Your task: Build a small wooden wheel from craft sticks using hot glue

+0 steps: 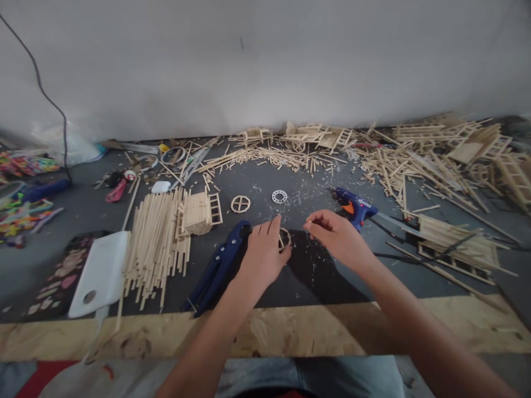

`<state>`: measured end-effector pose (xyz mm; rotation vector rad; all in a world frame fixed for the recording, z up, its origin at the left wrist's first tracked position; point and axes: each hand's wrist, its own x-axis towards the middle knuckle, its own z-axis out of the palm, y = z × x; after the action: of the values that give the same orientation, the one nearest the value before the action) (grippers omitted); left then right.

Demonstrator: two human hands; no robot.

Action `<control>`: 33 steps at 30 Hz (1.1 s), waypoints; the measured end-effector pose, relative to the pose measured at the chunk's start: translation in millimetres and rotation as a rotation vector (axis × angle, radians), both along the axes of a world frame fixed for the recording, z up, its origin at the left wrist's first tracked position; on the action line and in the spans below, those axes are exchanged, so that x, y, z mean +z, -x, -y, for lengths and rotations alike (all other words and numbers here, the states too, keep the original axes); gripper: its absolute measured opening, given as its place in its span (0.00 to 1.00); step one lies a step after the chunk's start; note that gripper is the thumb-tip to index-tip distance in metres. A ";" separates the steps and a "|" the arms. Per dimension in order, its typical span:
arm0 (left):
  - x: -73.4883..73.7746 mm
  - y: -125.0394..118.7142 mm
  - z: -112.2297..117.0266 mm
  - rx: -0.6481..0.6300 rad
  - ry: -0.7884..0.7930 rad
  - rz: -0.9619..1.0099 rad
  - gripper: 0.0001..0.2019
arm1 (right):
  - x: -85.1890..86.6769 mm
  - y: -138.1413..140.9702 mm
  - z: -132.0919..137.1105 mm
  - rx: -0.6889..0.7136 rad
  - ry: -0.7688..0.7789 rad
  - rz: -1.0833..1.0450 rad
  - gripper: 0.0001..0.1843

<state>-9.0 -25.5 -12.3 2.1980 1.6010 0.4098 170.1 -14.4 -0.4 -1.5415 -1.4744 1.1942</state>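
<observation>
My left hand [265,249] is closed around a small wooden wheel [286,239], and part of its rim and a spoke show past the fingers. To the right, my right hand [338,235] is pinched closed at the fingertips. A tiny pale bit seems to be between them, too small to name. Beyond the hands lie a second wooden wheel [240,204] with crossed spokes and a white ring with holes [279,197]. A blue glue gun [352,205] rests just past my right hand. Blue cutting pliers [219,265] lie left of my left hand.
A bundle of thin wooden sticks [155,243] lies at left, with a small stick-built cart body [198,213] on it. Near it are a white power bank [99,275] and cable. Stick offcuts [286,157] and stick models [456,135] crowd the back and right.
</observation>
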 end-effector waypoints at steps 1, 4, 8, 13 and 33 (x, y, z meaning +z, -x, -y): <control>0.0 0.3 -0.2 0.002 -0.008 0.014 0.30 | -1.2 0.7 0.8 -0.015 0.020 -0.048 0.13; 1.7 0.6 -0.4 0.029 -0.067 0.063 0.30 | -2.9 2.1 2.4 -0.031 0.067 -0.190 0.14; 7.5 -3.9 -3.3 0.062 -0.104 0.180 0.30 | -4.9 4.7 4.0 -0.057 0.043 -0.316 0.13; 6.9 -12.4 -4.3 0.066 -0.115 0.397 0.30 | -9.7 10.7 6.7 -0.058 0.028 -0.392 0.12; -6.4 -17.2 -5.6 0.283 0.494 1.241 0.22 | -15.9 12.6 7.9 -0.129 -0.027 -0.392 0.09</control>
<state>8.2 -19.9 -18.8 0.9255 1.0673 1.0458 157.5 -22.3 -16.3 -1.2738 -1.1134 1.3051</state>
